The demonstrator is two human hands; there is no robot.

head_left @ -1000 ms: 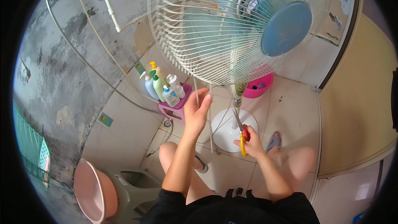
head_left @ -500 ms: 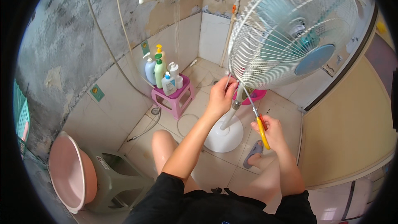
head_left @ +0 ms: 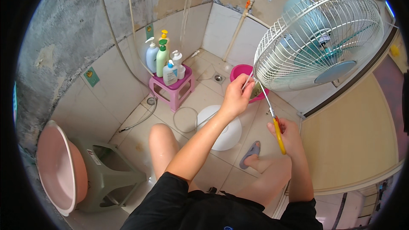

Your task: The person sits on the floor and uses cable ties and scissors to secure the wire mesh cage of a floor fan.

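A white pedestal fan with a wire guard point(head_left: 294, 61), blue-green blades and a blue centre badge fills the upper right. Its round white base point(head_left: 230, 136) rests on the floor, and my left forearm and hand hide much of the pole. At the guard's lower left rim, my left hand point(head_left: 238, 96) pinches a thin pale piece that I cannot make out. Lower and to the right, my right hand point(head_left: 290, 136) is closed on long-nose pliers point(head_left: 279, 135) with yellow and red handles. Their slim metal jaws point up and left to the same rim.
A pink stool point(head_left: 174, 88) carries several pump bottles point(head_left: 162, 61). Behind my left hand is a magenta basin point(head_left: 241, 71). A pale pink basin point(head_left: 57, 174) leans beside a grey-green stool point(head_left: 104, 179) at lower left. A hose point(head_left: 111, 34) hangs along the wall; a beige door point(head_left: 349, 132) stands right.
The fan head has shifted right relative to its base and appears tilted differently. Both hands and the pliers have moved right with it, still at the rim. My view has shifted slightly.
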